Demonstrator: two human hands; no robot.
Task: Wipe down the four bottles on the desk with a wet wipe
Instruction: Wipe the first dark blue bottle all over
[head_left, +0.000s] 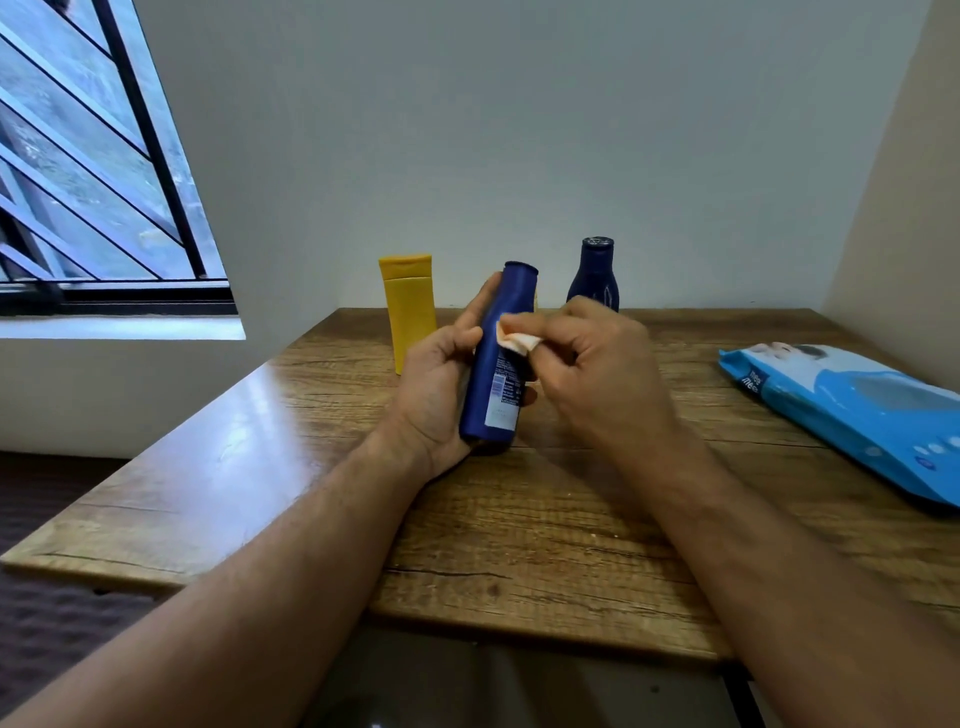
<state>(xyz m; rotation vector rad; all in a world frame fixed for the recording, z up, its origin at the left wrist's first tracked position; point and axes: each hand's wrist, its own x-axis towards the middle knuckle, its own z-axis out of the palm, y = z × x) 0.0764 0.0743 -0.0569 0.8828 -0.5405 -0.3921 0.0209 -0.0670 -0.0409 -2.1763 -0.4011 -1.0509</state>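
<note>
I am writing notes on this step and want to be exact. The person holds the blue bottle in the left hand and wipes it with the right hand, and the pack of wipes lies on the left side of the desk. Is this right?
One detail is wrong. The head view shows the pack of wipes on the right side of the desk, not the left. The rest holds: the left hand holds the blue bottle, and the right hand presses the wipe on it.

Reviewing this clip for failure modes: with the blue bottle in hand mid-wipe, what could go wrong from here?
1. The left hand grips the blue bottle around its lower half, so that area may go unwiped unless it regrips.
2. The wet wipe is bunched small in the right hand; coverage per pass looks limited.
3. The yellow bottle and dark blue bottle stand close behind; setting the held one down carelessly could topple them.
</note>
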